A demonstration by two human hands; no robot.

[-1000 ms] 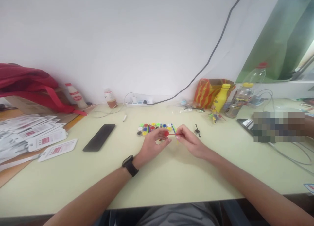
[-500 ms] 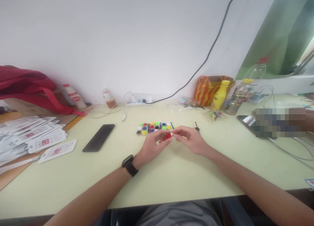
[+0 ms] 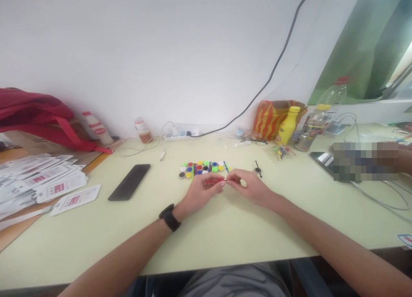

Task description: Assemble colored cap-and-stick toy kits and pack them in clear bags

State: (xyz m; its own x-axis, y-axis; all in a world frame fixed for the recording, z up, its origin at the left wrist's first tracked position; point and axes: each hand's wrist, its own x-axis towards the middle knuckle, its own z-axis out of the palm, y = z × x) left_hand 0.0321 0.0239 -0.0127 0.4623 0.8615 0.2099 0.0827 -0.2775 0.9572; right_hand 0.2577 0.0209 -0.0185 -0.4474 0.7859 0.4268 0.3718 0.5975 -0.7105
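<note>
My left hand has its fingers closed round a thin red plastic piece, which is mostly hidden by the fingers. Its far end meets my right hand, whose thumb and fingertips are pinched together there. The two hands touch or nearly touch at the fingertips, just above the table. Behind them lie several small coloured discs in rows, with blue and green strips between them. To the right of my right hand lies a thin black piece with a round middle. A black watch is on my left wrist.
A black phone lies at left, near a pile of white badges. Bottles, including a yellow bottle, and a striped bag stand at the back right. A power strip sits by the wall. Another person's blurred hand is at far right.
My right hand's fingers have closed in nearer to the left fingertips, and the red piece now shows as a thinner line. The black piece at right is now fully uncovered.
</note>
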